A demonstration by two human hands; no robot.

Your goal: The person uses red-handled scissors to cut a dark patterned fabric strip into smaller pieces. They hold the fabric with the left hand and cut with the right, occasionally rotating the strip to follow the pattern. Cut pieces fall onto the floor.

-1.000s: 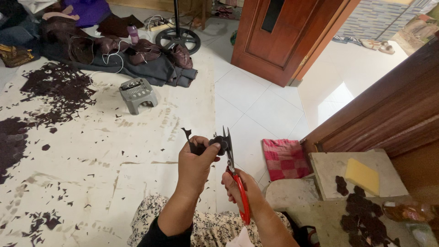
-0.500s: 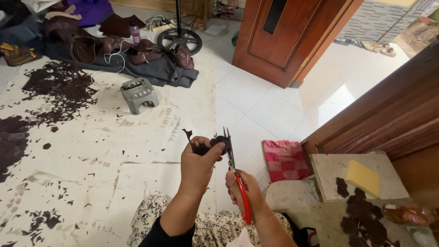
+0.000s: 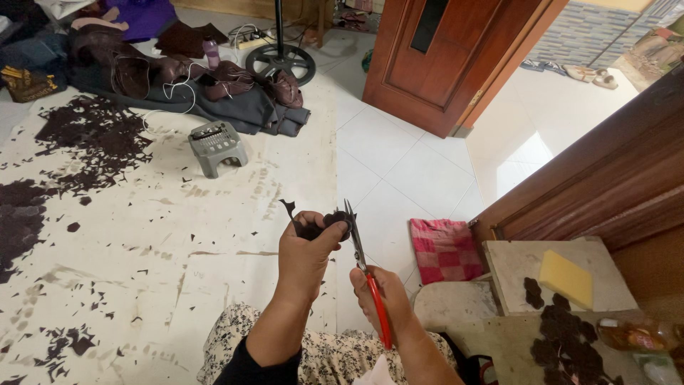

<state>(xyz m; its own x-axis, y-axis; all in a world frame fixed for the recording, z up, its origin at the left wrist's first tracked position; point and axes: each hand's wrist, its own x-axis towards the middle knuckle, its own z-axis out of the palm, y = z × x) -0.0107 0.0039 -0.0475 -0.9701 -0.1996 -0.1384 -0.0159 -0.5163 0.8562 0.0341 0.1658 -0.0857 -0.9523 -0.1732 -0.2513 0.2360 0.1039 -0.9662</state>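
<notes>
Two hands work close together above the lap: the left hand [image 3: 305, 251] is clamped on a small dark leather piece [image 3: 322, 222], pinched between thumb and fingers with a thin curl of offcut sticking up at its far left, and the right hand [image 3: 381, 296] is wrapped around the red handles of the scissors [image 3: 365, 274], whose blades point up and touch the right edge of that piece. How far the blades stand apart is too small to tell. To trim well here, the piece wants to be turned by the left hand into the blades rather than the scissors twisted round it, with the thumb kept back from the cutting line and short bites taken near the pivot. Left of the leather piece, the white floor sheet [image 3: 178, 242] is littered with dark scraps [image 3: 92, 139], and a small grey step stool [image 3: 214, 146] stands well beyond it. Right of the piece lies a red checked cloth [image 3: 445, 249]; further right, a low board [image 3: 513, 264] carries a yellow sponge [image 3: 566, 278] and finished dark cut-outs [image 3: 566, 335]. Far beyond, brown leather goods [image 3: 178, 71] are heaped near a fan base [image 3: 281, 63] and a wooden door [image 3: 456, 57].
</notes>
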